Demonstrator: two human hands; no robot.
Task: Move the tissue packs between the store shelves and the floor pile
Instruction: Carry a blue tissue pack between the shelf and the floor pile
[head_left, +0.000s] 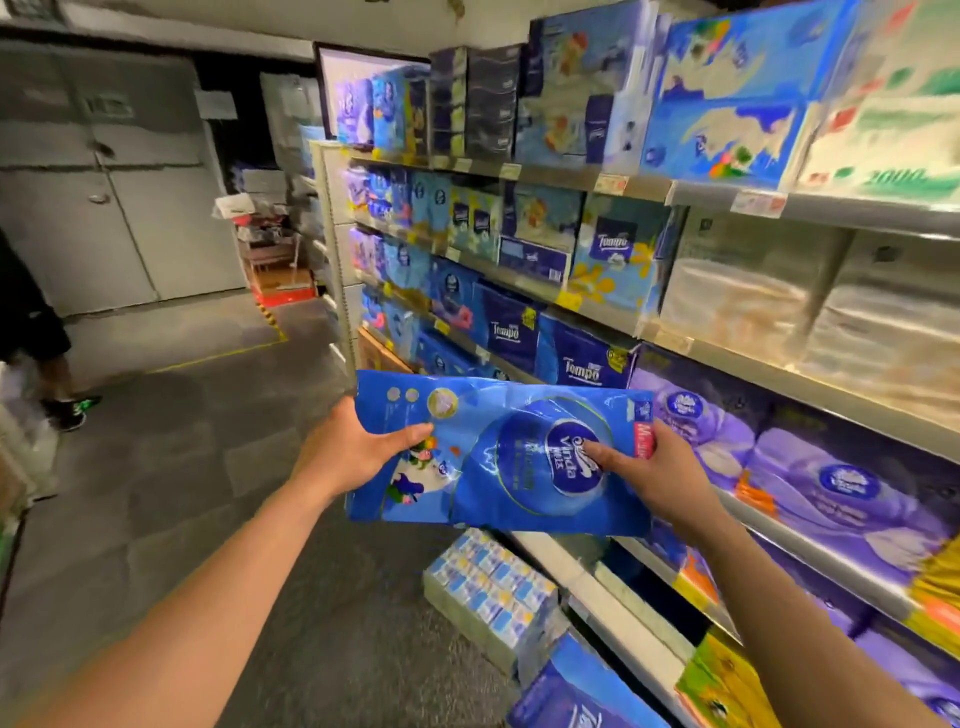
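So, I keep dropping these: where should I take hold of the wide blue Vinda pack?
Probably by its two short ends, a hand from each side: the left hand grips the left end, the right hand the right. The blue Vinda pack is wide, flat and soft, so a one-end grip might let it sag.

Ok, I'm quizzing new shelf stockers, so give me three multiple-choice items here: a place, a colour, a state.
1. Where is the blue Vinda pack?
A) on the floor
B) in the air before the shelves
C) on the top shelf

2. What colour are the shelved packs beside the right hand?
A) purple
B) red
C) black

3. How is the Vinda pack held?
A) by one hand
B) by both hands
C) by no hand

Answers:
1 B, it is lifted clear of the floor.
2 A, their wrap is purple.
3 B, the left hand grips its left edge, the right hand its right.
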